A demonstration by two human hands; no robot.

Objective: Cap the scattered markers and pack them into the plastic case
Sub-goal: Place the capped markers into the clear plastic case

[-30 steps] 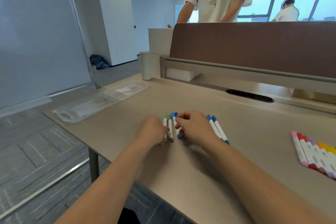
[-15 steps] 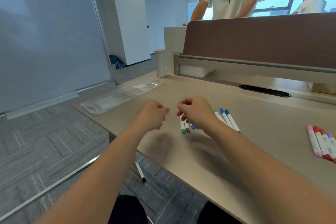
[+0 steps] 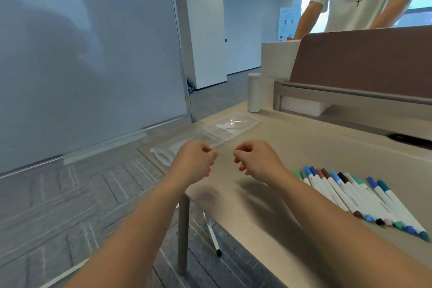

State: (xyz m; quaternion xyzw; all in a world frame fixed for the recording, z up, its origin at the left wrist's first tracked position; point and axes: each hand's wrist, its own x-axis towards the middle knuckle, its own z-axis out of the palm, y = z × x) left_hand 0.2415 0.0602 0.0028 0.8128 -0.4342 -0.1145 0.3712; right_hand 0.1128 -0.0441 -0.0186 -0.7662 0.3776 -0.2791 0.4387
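Markers point(image 3: 350, 194) are lying in a tight row on the worktop point(image 3: 304, 142), just to the right of the right hand point(image 3: 256, 159), with coloured caps showing at both ends. The right hand and the left hand point(image 3: 194, 161) are hovering side by side over the worktop's corner. Both are curling their fingers inward, and nothing is showing inside either. The clear plastic case point(image 3: 230, 126) is lying open just beyond the left hand, which is hiding part of it. A stray marker point(image 3: 211, 231) is lying on the floor below both hands.
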